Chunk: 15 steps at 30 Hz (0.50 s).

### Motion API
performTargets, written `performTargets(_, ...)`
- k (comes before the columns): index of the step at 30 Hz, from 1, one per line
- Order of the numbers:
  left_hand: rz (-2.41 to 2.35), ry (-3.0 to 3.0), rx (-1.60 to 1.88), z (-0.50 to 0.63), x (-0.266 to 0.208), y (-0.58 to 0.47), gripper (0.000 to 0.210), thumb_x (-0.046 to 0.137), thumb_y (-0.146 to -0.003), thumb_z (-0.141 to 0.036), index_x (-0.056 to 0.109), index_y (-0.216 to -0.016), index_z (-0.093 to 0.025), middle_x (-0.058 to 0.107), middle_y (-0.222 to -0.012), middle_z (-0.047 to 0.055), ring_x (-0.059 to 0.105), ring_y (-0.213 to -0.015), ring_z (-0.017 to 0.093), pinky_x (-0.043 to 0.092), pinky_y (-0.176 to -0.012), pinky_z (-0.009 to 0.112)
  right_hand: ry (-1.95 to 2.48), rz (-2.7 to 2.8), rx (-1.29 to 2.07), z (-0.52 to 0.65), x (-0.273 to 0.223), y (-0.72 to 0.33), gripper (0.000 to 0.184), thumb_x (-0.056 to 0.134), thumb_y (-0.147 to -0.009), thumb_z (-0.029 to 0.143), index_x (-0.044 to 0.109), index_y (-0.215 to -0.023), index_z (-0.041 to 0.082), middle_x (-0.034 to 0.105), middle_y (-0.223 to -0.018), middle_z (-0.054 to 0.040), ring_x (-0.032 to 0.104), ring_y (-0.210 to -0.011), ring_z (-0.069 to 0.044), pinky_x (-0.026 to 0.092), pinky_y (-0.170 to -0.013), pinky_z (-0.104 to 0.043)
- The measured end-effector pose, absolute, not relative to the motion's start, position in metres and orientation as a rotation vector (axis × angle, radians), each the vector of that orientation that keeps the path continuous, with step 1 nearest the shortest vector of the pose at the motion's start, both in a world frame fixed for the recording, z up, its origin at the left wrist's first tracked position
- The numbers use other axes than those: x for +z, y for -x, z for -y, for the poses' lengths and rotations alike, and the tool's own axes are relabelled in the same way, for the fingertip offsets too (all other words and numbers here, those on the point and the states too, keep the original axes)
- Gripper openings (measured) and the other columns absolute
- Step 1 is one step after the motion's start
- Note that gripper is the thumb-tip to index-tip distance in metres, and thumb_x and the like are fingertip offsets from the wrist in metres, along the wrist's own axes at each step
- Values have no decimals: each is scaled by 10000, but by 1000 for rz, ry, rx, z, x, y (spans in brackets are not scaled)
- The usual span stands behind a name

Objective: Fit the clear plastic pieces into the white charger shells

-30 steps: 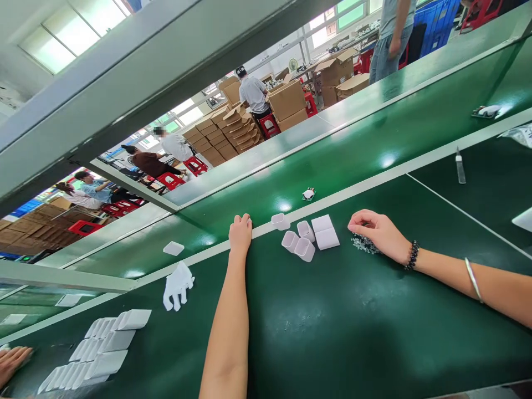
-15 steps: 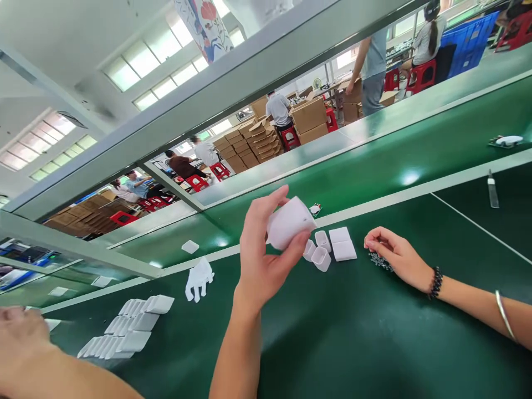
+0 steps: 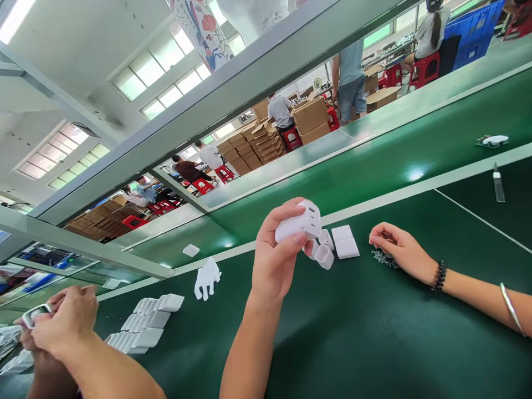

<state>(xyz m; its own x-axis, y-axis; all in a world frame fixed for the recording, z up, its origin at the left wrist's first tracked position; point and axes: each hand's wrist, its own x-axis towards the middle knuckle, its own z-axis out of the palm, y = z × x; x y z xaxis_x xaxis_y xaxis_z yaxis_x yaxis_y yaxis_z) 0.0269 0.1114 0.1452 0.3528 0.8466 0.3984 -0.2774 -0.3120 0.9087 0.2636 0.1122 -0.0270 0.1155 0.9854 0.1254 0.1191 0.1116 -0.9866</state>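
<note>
Up: white shell (image 3: 298, 224), L hand (image 3: 276, 260).

Open belt (image 3: 353, 332) before white shells (image 3: 325, 256)

The charger housing (image 3: 298, 224) in the left grip looks like smooth, matt white plastic. Below it, the green counter (image 3: 357, 327) is glossy. Small metallic screws (image 3: 384, 258) glint under the right grip.

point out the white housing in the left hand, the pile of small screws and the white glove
white housing (image 3: 298, 224), head view, its top face
pile of small screws (image 3: 381, 257), head view, its middle
white glove (image 3: 206, 278), head view, its palm
</note>
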Motion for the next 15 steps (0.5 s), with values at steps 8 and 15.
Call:
performTargets(8,-485,-1240,1024,-114,145,-26,287,793,-686,-370,692,-948,-311,632,-1202,32,629,-676,135,479,-400,203,1267,1265,959,-111,-26,-264,525,621,-794,718,613,-831,195,584,-737,-20,495,-630,-132,408,-556,-271)
performTargets(15,-362,-1215,990,-112,147,-25,222,801,-673,-322,678,-855,-289,617,-1111,11,654,-680,126,483,-442,200,1265,1263,976,-111,-24,-263,534,630,-775,731,592,-805,200,578,-731,-19,492,-645,-141,401,-585,-288)
